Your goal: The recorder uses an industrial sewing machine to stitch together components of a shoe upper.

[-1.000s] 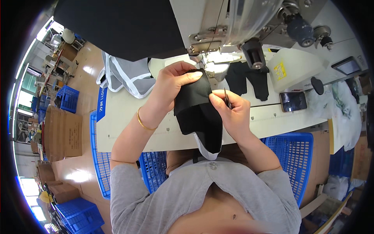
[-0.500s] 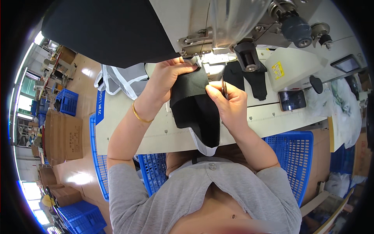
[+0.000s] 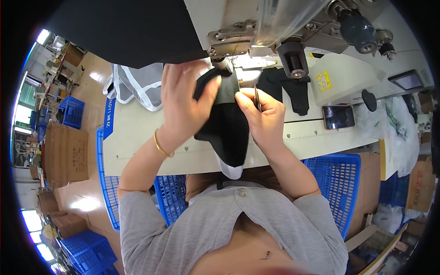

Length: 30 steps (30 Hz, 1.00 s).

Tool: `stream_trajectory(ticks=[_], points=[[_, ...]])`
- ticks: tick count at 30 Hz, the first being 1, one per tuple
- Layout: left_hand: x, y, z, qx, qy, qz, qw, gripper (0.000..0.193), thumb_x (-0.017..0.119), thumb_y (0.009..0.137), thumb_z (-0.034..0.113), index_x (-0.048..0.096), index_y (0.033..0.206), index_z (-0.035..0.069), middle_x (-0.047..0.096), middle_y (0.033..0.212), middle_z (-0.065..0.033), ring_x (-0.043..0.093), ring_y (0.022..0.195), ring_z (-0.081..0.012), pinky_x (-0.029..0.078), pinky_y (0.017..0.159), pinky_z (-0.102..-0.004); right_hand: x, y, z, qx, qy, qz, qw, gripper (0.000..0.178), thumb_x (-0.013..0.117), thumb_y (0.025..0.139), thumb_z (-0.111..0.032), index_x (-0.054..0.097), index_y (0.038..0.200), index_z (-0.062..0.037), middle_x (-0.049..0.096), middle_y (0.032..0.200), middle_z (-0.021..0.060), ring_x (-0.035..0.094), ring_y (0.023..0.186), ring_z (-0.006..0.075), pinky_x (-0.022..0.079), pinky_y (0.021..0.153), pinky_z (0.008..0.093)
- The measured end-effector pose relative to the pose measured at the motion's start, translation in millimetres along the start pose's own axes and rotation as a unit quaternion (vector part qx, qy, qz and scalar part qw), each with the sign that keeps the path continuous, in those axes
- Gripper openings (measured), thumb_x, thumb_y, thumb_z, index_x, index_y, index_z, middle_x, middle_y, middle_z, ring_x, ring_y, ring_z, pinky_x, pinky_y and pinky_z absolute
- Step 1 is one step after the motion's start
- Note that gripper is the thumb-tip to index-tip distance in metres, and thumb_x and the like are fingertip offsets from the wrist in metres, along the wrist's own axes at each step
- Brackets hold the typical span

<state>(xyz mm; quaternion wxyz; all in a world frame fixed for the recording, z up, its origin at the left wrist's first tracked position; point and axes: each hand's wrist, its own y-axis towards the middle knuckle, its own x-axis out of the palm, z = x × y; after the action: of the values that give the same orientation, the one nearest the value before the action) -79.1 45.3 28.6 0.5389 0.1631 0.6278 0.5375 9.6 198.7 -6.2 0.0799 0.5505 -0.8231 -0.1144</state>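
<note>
White table (image 3: 142, 158) spans the middle, with a sewing machine (image 3: 220, 20) reaching over its far side and hiding part of the lit sewing area. Blue baskets (image 3: 341, 183) stand below the table's near edge, left and right. Grey mesh pieces with white edging (image 3: 137, 87) lie at the table's far left. Black cloth (image 3: 227, 133) stretches from beneath the machine, its white-trimmed end over the near edge. The left hand (image 3: 185, 98), blurred, covers the cloth's left side, fingers extended and thumb spread well away; I cannot tell how firmly it touches. The right hand (image 3: 265, 117) pinches the cloth's right edge between thumb and forefinger. Beyond it lie black pieces (image 3: 297, 94), then a phone (image 3: 338, 117). A slim dark tool (image 3: 257, 98) points upward from the right fingers.
</note>
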Motion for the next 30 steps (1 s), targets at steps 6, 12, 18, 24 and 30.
stream_trajectory(ticks=[6,12,18,24,30], points=[[-9,-10,21,0.175,-0.011,-0.099,0.979,0.035,0.068,0.065,0.005,0.067,0.099,-0.005,0.063,0.102,-0.0114,0.062,0.097,-0.0269,0.054,0.083,-0.0384,2,-3,1,-0.021,0.022,0.004,1.0,0.013,0.066,0.09,-0.01,0.067,0.088,0.0034,0.055,0.065,-0.0038,0.044,0.063,0.0005,0.037,0.054,0.021],[-7,-9,15,0.232,0.028,-0.103,0.967,0.035,0.065,0.065,0.007,0.067,0.098,-0.006,0.064,0.102,-0.0115,0.063,0.094,-0.0255,0.056,0.081,-0.0373,-2,-6,4,0.009,0.073,-0.017,0.997,0.011,0.067,0.088,-0.007,0.07,0.094,0.0024,0.061,0.071,-0.0048,0.048,0.066,0.0004,0.04,0.057,0.02],[-3,-15,4,0.263,0.003,-0.09,0.961,0.034,0.07,0.067,0.001,0.07,0.101,-0.004,0.067,0.105,-0.0113,0.065,0.093,-0.0257,0.055,0.08,-0.0365,-7,-21,5,0.071,0.113,-0.033,0.99,0.023,0.069,0.085,-0.007,0.069,0.105,0.0026,0.067,0.085,-0.0001,0.056,0.075,0.0025,0.046,0.067,0.0195],[-8,-11,1,0.279,0.004,-0.105,0.954,0.036,0.072,0.066,0.003,0.071,0.102,-0.001,0.067,0.106,-0.0102,0.065,0.093,-0.0247,0.055,0.081,-0.0364,-11,-25,-4,0.102,0.111,-0.049,0.987,0.029,0.068,0.085,-0.007,0.067,0.111,0.0043,0.07,0.093,0.0041,0.06,0.081,0.0049,0.049,0.073,0.0205],[-8,-9,5,0.278,0.022,-0.123,0.952,0.033,0.072,0.07,0.004,0.071,0.102,0.0,0.066,0.108,-0.0086,0.063,0.096,-0.0234,0.054,0.082,-0.0353,-10,-26,-1,0.056,0.085,-0.039,0.994,0.03,0.068,0.086,-0.009,0.067,0.112,0.005,0.069,0.092,0.0036,0.058,0.079,0.0046,0.048,0.071,0.0202]])
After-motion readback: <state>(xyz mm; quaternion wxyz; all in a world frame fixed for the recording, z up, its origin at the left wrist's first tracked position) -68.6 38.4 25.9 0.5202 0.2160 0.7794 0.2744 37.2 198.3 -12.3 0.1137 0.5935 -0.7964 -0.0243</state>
